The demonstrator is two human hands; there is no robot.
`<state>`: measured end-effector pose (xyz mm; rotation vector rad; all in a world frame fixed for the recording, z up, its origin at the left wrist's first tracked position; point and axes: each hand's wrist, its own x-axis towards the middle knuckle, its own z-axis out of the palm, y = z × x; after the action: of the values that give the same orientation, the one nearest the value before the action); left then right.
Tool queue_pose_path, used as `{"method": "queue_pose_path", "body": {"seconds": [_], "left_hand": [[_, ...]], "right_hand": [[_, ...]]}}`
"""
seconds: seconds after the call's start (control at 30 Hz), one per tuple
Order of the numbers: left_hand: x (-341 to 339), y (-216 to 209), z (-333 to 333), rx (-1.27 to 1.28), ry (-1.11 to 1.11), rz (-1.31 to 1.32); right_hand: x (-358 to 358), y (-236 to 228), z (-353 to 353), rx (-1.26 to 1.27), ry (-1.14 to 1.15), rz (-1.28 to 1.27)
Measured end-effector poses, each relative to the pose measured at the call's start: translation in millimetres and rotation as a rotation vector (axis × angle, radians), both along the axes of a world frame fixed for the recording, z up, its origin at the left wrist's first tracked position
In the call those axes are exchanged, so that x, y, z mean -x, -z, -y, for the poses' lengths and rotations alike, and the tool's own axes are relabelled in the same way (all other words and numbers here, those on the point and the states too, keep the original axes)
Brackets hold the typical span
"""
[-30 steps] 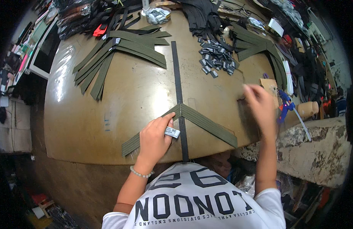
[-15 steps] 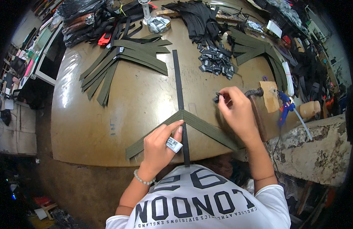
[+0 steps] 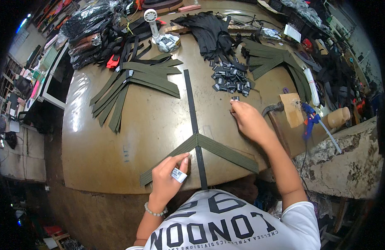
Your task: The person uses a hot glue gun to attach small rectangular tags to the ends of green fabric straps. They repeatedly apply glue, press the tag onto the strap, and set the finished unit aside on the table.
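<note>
My left hand (image 3: 169, 170) is closed round a small stack of white printed labels (image 3: 178, 175), its thumb and forefinger tips over the table. Close beside it lies an olive webbing strap (image 3: 227, 153), bent into an upside-down V. A narrow black strip (image 3: 192, 109) runs lengthwise on the table and passes the strap's peak. Farther right, my right hand (image 3: 251, 121) pinches a small black label (image 3: 236, 98) between thumb and fingertips. It is just in front of a heap of similar small black labels (image 3: 231, 78).
Olive strap bundles lie at left (image 3: 136, 79) and right (image 3: 269, 56). Black straps (image 3: 205, 33) lie at the back, beside a small white fan (image 3: 153, 25). On the right are a metal clamp (image 3: 276, 107), cardboard (image 3: 291, 110) and a blue glue gun (image 3: 311, 118).
My left hand has drawn back from the strap's peak toward me, with the white labels still in it. The right hand has shifted slightly toward the label heap. The head view has tilted.
</note>
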<state>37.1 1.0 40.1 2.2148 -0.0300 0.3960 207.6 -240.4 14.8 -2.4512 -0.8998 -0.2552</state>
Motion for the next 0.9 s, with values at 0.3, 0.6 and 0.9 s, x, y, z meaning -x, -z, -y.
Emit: {"method": "queue_pose_path", "body": {"seconds": [0.3, 0.6, 0.9], "left_hand": [[-1.6, -9.2, 4.6, 0.097, -0.014, -0.107], [-15.3, -4.3, 1.8, 0.380, 0.014, -0.383], [-39.3, 12.1, 0.3, 0.128, -0.095, -0.396]], "right_hand": [[75.1, -43.1, -31.8, -0.338, -0.244, -0.380], [107.0, -26.4, -54.7, -0.621, -0.024, -0.866], [111.0, 19.9, -44.8, -0.372, 0.074, -0.255]]}}
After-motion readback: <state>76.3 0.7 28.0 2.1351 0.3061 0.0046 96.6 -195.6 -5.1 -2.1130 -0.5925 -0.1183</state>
